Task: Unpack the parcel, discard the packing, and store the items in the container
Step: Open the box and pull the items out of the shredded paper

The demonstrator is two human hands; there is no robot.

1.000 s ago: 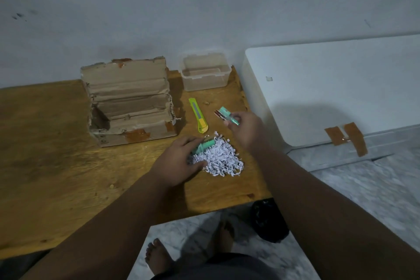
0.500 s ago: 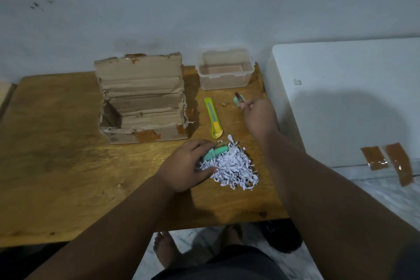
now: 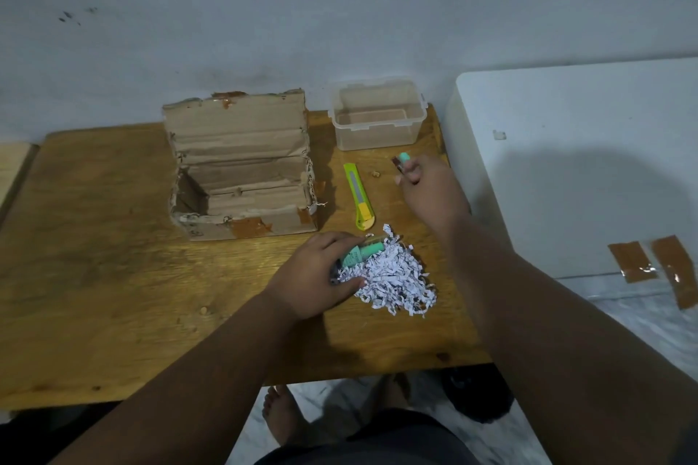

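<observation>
Pinching a small mint-capped item (image 3: 402, 159), right hand (image 3: 426, 189) sits near the clear container (image 3: 377, 117) at its 5 o'clock; left hand (image 3: 321, 277) curls around a green tube (image 3: 362, 252) at the 9 o'clock edge of the shredded paper (image 3: 394, 277). Both items look light, rigid, likely slick plastic, best gripped mid-body; shreds are loose and cling. Utility knife (image 3: 358, 196) lies between box (image 3: 241, 166) and right hand, container's mouth unobstructed
</observation>
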